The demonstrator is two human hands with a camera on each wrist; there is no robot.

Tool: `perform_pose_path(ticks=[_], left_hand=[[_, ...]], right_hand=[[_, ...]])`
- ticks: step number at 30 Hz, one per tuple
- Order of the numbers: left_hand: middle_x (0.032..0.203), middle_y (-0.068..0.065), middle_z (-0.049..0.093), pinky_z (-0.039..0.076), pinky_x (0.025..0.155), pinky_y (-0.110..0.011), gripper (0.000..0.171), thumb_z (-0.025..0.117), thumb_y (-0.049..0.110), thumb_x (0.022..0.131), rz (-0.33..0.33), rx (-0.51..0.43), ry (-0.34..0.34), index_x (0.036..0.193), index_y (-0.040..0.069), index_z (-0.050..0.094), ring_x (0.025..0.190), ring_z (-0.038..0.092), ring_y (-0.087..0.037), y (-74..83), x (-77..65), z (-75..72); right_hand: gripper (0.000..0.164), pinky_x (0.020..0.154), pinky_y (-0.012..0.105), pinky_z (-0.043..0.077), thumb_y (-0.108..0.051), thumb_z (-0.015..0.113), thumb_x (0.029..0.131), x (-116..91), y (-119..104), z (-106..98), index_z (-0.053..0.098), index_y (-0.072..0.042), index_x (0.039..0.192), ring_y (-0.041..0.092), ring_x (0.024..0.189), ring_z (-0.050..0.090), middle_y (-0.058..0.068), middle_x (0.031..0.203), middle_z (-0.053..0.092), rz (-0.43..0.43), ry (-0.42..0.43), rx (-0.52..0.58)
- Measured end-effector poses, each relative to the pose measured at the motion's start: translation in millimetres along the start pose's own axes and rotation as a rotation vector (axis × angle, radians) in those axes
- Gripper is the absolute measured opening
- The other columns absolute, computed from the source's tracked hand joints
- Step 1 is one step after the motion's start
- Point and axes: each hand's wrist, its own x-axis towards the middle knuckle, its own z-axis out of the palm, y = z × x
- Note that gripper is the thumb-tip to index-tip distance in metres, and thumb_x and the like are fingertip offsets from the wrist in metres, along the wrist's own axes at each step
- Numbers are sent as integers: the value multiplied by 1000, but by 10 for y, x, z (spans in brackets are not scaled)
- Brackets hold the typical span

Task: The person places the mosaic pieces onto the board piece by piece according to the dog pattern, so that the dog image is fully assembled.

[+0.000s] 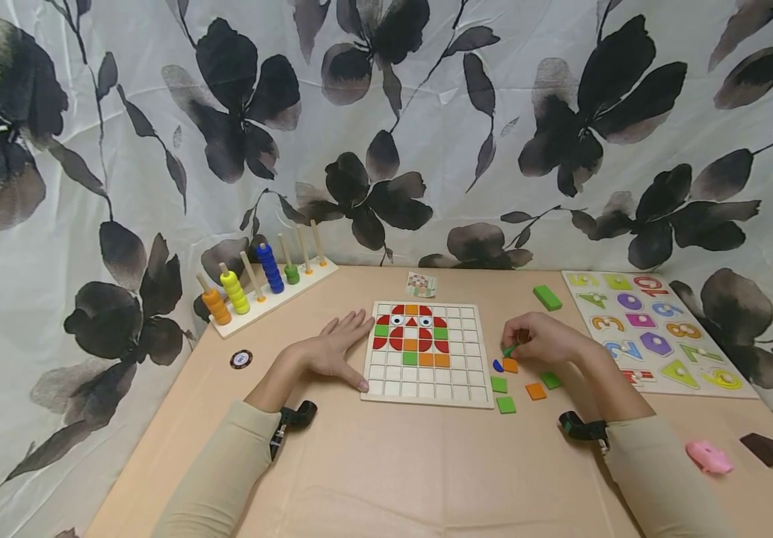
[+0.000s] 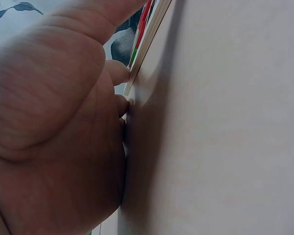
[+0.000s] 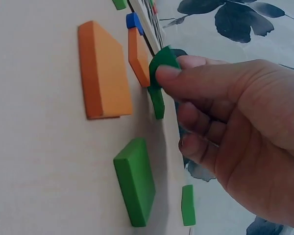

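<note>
A white grid board [image 1: 393,381] bears tiles forming an owl-like figure in red, green and orange, with two round eyes. My left hand [image 1: 330,351] is spread along the board's left side, its thumb at the lower left corner. To the right of the board, my right hand [image 1: 543,340] pinches a dark green tile [image 3: 162,59] with a curved edge between thumb and fingers. Close by that hand lie a blue tile [image 1: 497,365] and an orange tile [image 1: 510,365]. Nearer me are another orange tile [image 1: 536,391] and green tiles [image 1: 506,405].
A bead-and-peg rack [image 1: 272,302] stands back left, near a round chip [image 1: 241,359]. A small picture card [image 1: 422,285] lies behind the board. On the right are a green block [image 1: 547,297], a number puzzle [image 1: 662,329], a pink toy pig [image 1: 709,457] and a dark flat piece [image 1: 770,450].
</note>
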Motion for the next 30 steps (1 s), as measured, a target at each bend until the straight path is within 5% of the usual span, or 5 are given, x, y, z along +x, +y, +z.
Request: perform_pose_path(ticks=[11, 23, 30], left_hand=[[161, -12, -6, -5, 117, -49, 131, 72, 76, 60, 0, 4, -6, 156, 16, 5, 147, -9, -28, -2, -6, 23], [161, -12, -6, -5, 117, -49, 130, 71, 76, 61, 4, 9, -4, 156, 16, 6, 147, -9, -28, 7, 3, 24], [161, -12, -6, -5, 117, -49, 131, 70, 78, 60, 6, 15, 1, 156, 17, 5, 147, -9, -28, -10, 12, 18]], right_hand=[[8, 71, 27, 50, -10, 67, 90, 130, -351, 143, 63, -15, 96, 23, 83, 58, 5, 91, 65, -47, 82, 130], [13, 69, 26, 50, -15, 80, 79, 366, -622, 429, 70, -20, 84, 14, 77, 57, -9, 80, 66, -84, 48, -125], [15, 66, 25, 53, -17, 81, 77, 354, -587, 456, 77, -23, 90, 13, 76, 59, -10, 86, 69, -147, -16, -107]])
